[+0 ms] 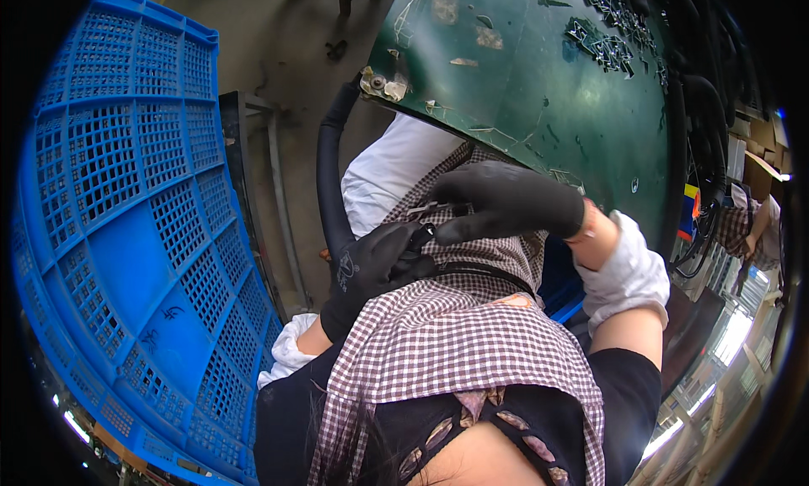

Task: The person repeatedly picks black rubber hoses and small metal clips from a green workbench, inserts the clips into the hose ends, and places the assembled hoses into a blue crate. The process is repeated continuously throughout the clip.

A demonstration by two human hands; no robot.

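Black hose (330, 178) curves up beside the green table (539, 90), its lower end clenched in the gloved left hand (371, 267). Gloved right hand (497, 201) pinches a small metal clip (431, 209) just above that end, apparently steadying it. Blue crate (126, 233) stands left of the hose.

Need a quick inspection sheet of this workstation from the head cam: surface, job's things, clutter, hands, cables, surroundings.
Surface: green worktable, scuffed, with tape scraps.
Job's things: black rubber hose curving down from the table edge to the gloved hands; small clip at the fingertips, details unclear.
Clutter: pile of small dark parts at the far side of the table.
Hands: left hand in a black glove grips the hose end; right hand, gloved, pinches the clip.
Cables: nothing seen; more black hoses along the table's right edge.
Surroundings: blue plastic crate at left; concrete floor; another person far right.
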